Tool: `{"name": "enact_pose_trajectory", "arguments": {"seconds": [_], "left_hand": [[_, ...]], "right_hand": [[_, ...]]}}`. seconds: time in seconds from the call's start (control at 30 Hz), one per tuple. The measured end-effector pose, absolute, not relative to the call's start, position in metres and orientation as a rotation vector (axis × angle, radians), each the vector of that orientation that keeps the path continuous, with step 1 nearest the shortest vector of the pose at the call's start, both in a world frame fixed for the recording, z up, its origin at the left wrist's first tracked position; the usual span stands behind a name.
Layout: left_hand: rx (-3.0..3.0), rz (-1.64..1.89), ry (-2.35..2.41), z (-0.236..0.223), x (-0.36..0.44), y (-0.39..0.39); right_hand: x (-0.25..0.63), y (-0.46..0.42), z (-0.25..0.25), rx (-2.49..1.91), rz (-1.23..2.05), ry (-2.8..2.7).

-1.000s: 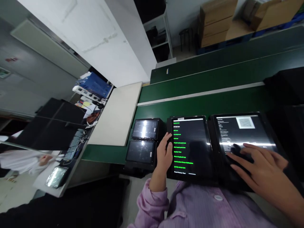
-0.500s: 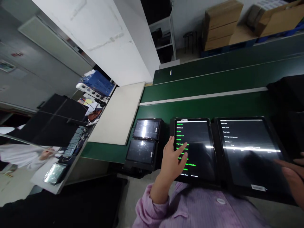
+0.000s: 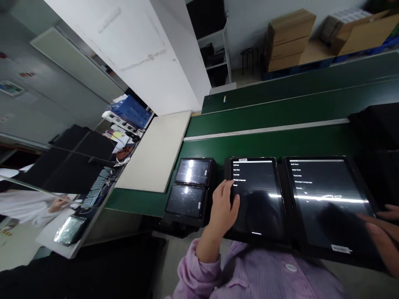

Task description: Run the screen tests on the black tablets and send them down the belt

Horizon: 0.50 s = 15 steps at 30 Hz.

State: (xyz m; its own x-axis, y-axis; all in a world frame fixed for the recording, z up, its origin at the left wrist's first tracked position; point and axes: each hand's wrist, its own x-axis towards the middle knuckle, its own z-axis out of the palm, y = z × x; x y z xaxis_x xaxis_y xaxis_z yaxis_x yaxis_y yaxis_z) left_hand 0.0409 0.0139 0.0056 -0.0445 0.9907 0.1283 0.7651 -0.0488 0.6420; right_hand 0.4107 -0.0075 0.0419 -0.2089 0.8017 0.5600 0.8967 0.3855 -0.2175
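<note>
My left hand (image 3: 222, 207) rests at the left edge of a tablet (image 3: 257, 207), fingers stretched and thumb apart, holding nothing. That tablet's dark screen carries a short white menu at its upper left. Beside it on the right lies another tablet (image 3: 330, 220) with a similar menu and a barcode label near its bottom. Over this one's right side is my right hand (image 3: 385, 232), partly cut off by the frame edge, its fingers apart and nothing in them. Two smaller dark-screened tablets (image 3: 192, 171) sit left of my left hand.
A green bench (image 3: 264, 145) runs across, with a pale board (image 3: 152, 153) at its left end. Black objects (image 3: 377, 124) stand at the right. A white pillar (image 3: 156, 50) rises behind. Cardboard boxes (image 3: 289, 39) are stacked beyond. Another person's hand (image 3: 59, 203) shows far left.
The left tablet's long, mostly green list has given way to a short white menu. My left hand has drawn back left from over its screen to the edge.
</note>
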Motion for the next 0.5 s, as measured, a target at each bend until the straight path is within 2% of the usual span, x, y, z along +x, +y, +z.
{"name": "enact_pose_trajectory", "arguments": {"seconds": [0.5], "left_hand": [[1.947,0.807,1.828,0.011,0.039,0.041]], "right_hand": [[0.394,-0.009,0.059,-1.342,-0.250,-2.072]]}}
